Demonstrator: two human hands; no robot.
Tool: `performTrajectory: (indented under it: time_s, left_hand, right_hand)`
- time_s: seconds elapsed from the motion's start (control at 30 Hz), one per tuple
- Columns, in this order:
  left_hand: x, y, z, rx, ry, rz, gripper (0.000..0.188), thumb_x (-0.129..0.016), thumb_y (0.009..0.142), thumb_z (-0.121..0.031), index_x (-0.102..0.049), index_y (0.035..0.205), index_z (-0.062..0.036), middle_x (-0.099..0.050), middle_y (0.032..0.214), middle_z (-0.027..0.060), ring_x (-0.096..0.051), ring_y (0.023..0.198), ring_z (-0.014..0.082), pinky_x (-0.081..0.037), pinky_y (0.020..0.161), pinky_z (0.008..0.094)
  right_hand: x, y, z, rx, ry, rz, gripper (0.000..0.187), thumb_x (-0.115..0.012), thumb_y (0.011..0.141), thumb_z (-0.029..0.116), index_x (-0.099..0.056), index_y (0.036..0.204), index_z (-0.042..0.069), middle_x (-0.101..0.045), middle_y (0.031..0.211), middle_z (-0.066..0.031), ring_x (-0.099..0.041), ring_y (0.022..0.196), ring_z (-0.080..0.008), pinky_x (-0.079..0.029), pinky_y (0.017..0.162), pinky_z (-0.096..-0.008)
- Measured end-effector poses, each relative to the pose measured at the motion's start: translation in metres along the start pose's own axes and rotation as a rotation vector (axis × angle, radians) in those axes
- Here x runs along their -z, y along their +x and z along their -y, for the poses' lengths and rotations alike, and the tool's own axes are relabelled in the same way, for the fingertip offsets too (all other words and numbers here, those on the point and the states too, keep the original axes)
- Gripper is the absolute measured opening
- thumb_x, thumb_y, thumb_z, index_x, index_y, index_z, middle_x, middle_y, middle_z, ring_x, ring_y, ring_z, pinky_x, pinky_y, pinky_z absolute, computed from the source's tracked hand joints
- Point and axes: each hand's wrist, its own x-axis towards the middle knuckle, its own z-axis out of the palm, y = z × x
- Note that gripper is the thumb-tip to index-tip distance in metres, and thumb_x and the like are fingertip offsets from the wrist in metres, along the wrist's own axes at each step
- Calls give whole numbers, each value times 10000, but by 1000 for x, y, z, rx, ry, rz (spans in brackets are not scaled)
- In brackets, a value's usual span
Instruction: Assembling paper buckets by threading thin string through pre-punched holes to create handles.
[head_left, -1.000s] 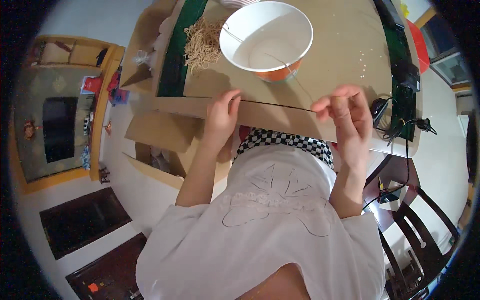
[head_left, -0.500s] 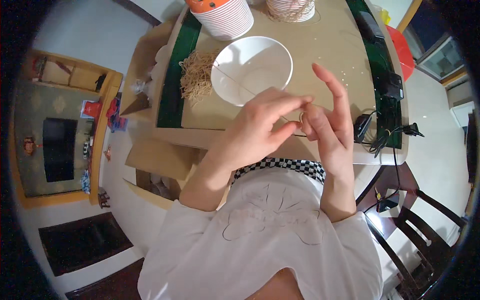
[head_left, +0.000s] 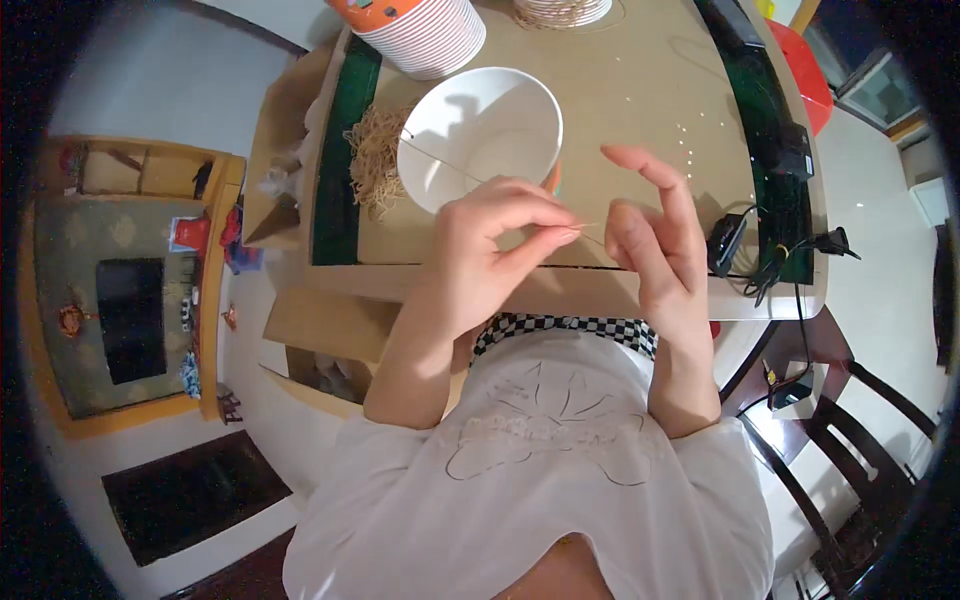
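My left hand (head_left: 490, 235) pinches a thin beige string (head_left: 437, 160) between thumb and index finger. One stretch of it crosses the mouth of a large white paper bucket (head_left: 500, 125) and has a dark tip near the rim. A short end sticks out past my left fingertips towards my right hand (head_left: 655, 240). That hand has its index finger raised and bent, with the thumb against the curled fingers. The string seems to run into this grip, though the contact is partly hidden. Beside the bucket lies a tangled heap of beige strings (head_left: 378, 165).
Stacked paper buckets (head_left: 430, 40), orange on top, stand at the far left of the table (head_left: 620, 120). Another white stack (head_left: 560, 10) with strings is behind. Black adapters and cables (head_left: 770, 260) lie at the right edge. An open cardboard box (head_left: 330, 325) sits below, left.
My hands have drawn apart slightly, opening a gap between their fingertips. The string's short end now shows at my left fingertips. The whole view has shifted a little.
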Motion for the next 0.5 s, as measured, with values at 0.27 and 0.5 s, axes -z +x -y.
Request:
performTrajectory:
  time_s: [0.27,0.5]
  left_hand:
    - [7,1,-4,165,136,-4,85,-704,760,4,-646,822,-10,-632,785,71,-612,739,151,-492,656,267]
    - [9,5,7,109,217,4,60,-681,791,-21,-638,832,-16,-626,777,58,-584,688,144,-475,635,272]
  right_hand:
    - [-5,3,-44,6,-7,43,269,-559,895,-10,-541,1153,64,-390,657,67,-415,642,-21,-338,573,-162]
    - [-6,9,-58,-51,102,-149,109,-634,869,57,-610,966,14,-426,662,96,-395,621,-14,-328,565,-164]
